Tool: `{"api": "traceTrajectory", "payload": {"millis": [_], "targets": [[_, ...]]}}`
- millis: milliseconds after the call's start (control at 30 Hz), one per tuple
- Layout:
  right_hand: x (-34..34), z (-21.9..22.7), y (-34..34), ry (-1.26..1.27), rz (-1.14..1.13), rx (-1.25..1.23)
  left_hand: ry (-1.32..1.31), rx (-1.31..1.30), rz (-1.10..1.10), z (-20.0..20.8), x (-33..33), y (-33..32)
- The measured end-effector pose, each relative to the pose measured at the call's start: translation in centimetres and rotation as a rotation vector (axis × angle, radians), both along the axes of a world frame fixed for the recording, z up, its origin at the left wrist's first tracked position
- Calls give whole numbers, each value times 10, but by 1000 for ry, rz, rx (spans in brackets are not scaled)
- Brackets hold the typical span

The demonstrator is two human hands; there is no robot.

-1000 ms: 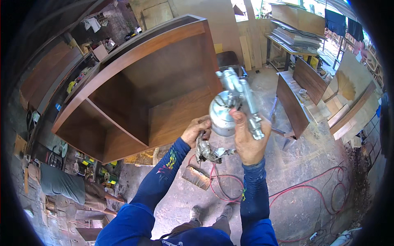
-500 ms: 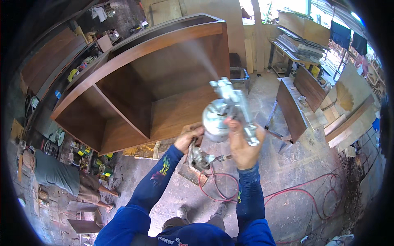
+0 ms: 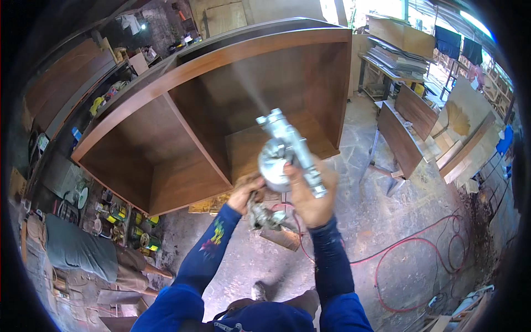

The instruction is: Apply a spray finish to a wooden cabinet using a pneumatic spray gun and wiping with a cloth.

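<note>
My right hand (image 3: 312, 193) is wrapped around a silver spray gun (image 3: 293, 145), which throws a pale mist up and to the left. Under the gun hangs its round metal cup (image 3: 274, 166). A crumpled, stained rag (image 3: 263, 214) dangles from my left hand (image 3: 244, 195), whose fingers are closed beside the cup; I cannot tell whether they touch it. Beyond the gun stands a brown wooden cabinet (image 3: 188, 130), open toward me, with a divider between two compartments. The mist drifts in front of its larger right compartment.
A red hose (image 3: 381, 252) loops over the floor at right. Brown panels (image 3: 398, 141) rest on a stand to the right, near stacked boards (image 3: 395, 61). At left a person in a grey shirt (image 3: 80, 249) bends near several paint cans (image 3: 149, 241).
The spray gun and both hands have shifted slightly left, the spray still flowing. The cabinet now appears farther right and reaches wider across the view.
</note>
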State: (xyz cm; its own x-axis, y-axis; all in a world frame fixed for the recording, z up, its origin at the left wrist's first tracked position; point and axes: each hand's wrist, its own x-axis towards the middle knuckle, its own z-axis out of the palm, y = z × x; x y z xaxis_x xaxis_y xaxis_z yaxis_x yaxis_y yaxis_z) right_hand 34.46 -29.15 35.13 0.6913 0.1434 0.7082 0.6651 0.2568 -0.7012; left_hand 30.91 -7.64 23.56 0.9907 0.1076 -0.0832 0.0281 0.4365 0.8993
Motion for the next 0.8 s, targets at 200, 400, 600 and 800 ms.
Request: {"api": "traceTrajectory", "payload": {"millis": [200,400,600,800], "targets": [[-47,-2,57,-87,167,6,-90,-112,90,-14,-87,52],[-25,-33,4,216,-20,13,73,47,-63,-4,-15,9],[-2,-27,-24,24,-217,-19,88,-14,-160,-9,28,-28],[9,-8,-24,-186,146,-123,47,-151,31,-29,-18,-34]]}}
